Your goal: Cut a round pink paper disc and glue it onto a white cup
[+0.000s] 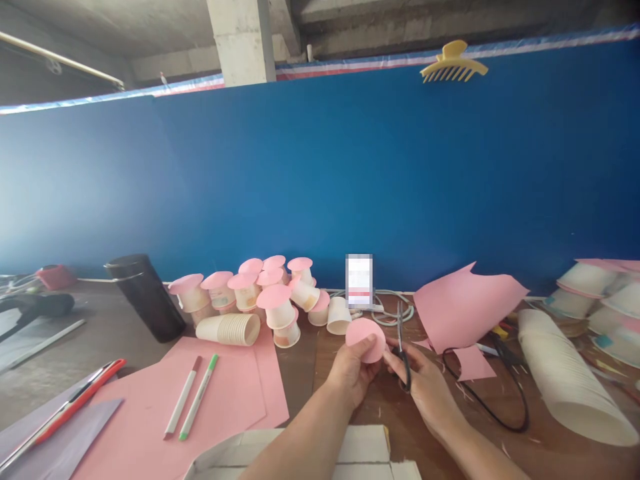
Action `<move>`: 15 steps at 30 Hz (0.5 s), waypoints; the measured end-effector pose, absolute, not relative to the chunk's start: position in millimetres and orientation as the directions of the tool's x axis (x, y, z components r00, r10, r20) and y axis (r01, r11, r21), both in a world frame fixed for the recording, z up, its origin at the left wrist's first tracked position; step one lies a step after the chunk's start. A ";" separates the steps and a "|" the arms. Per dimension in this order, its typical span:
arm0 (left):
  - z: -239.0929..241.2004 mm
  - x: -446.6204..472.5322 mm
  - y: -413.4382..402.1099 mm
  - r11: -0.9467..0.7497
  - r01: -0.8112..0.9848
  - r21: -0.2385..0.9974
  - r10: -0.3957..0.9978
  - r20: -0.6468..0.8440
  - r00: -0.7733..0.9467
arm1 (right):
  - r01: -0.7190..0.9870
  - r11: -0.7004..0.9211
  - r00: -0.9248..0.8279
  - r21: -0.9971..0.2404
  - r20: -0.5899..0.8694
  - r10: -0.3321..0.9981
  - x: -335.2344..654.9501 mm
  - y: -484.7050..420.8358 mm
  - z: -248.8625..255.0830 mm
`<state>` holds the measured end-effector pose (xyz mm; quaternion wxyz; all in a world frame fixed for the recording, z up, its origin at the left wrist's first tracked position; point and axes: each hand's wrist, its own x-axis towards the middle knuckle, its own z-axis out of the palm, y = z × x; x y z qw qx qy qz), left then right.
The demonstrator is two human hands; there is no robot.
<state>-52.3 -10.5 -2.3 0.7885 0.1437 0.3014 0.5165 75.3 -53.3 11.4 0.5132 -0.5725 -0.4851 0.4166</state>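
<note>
A round pink paper disc (361,333) is pinched between the thumb and fingers of my left hand (354,373). Beside it, my right hand (423,379) grips a pair of scissors (404,367) by the black handles, blades pointing up and away from me. The fingertips of my right hand are close to the disc's right edge; whether they touch it I cannot tell. Just beyond the disc, a white paper cup (339,316) lies tipped on the table. Small pink paper scraps (475,363) lie to the right of the scissors.
Several paper cups topped with pink discs (276,303) stand at back left, near a black tumbler (145,297). Pink sheets (130,413) carry two markers (199,397). A cup stack (570,373) lies right, by a cut pink sheet (460,307). A blue partition (320,173) rises behind.
</note>
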 end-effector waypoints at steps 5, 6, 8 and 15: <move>0.7 -56.9 -6.6 0.382 -0.744 0.549 0.906 -0.380 0.186 | 0.113 -0.081 0.164 -0.990 -0.062 0.984 81.1 -54.1 14.6; 1.7 -57.6 -6.2 0.375 -0.746 0.551 0.907 -0.384 0.173 | 0.103 -0.106 0.154 -0.989 -0.089 0.984 80.6 -54.3 14.4; 3.2 -58.4 -5.5 0.363 -0.748 0.555 0.910 -0.384 0.157 | 0.084 -0.141 0.129 -0.987 -0.129 0.983 77.9 -55.2 14.1; 0.5 -59.2 -2.2 0.339 -0.734 0.588 0.922 -0.362 0.137 | 0.075 -0.176 0.090 -0.982 -0.169 0.981 74.6 -56.5 13.8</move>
